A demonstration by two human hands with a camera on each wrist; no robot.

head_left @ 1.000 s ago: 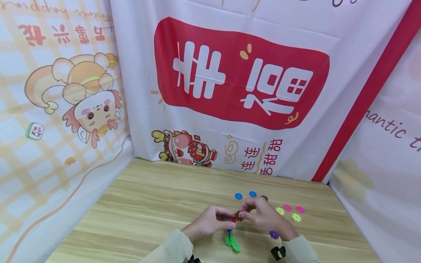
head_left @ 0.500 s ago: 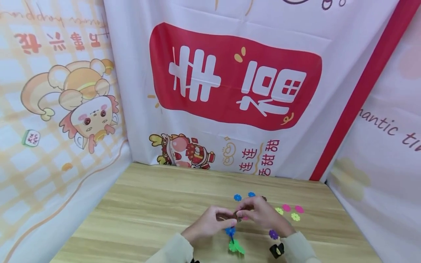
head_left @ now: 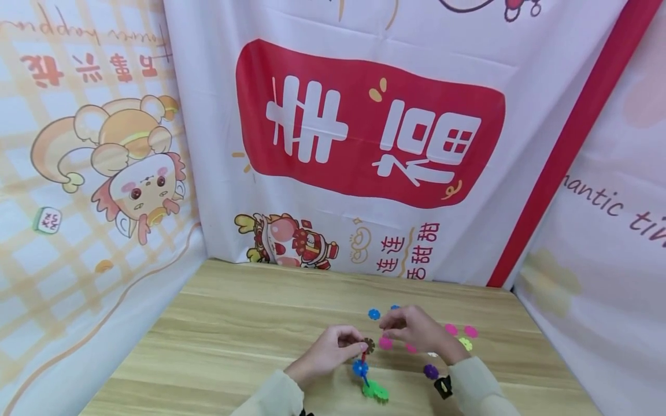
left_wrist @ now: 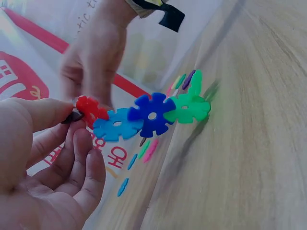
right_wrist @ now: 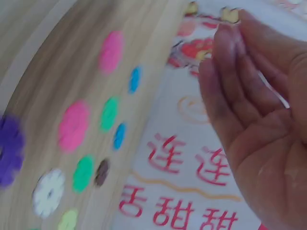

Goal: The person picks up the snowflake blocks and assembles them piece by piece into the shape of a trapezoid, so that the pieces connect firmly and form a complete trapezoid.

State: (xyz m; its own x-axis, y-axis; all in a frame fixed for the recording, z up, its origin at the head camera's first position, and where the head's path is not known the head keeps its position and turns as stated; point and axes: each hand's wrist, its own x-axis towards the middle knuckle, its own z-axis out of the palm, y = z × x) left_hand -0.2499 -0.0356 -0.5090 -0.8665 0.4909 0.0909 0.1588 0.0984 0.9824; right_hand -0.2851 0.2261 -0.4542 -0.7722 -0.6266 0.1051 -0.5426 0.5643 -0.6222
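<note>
My left hand (head_left: 358,346) pinches the top of a chain of flower-shaped plastic discs (head_left: 364,370): a brown disc (head_left: 369,345) and a red disc (left_wrist: 91,108) at my fingertips (left_wrist: 76,139), then light blue, dark blue (left_wrist: 152,115) and green (head_left: 376,392) hanging toward the table. My right hand (head_left: 390,330) hovers just right of the chain, apart from it. In the right wrist view its fingers (right_wrist: 230,72) are relaxed and hold nothing.
Loose discs lie on the wooden table (head_left: 234,323) around my right hand: blue (head_left: 374,314), pink (head_left: 385,342), more pink (head_left: 470,331), yellow-green (head_left: 465,344), purple (head_left: 430,371), white (right_wrist: 48,191). Printed cloth walls (head_left: 364,144) enclose the table on three sides.
My right hand has let go of the brown disc at the chain's top and drawn off to the right. The left hand keeps the chain, which now hangs a little lower.
</note>
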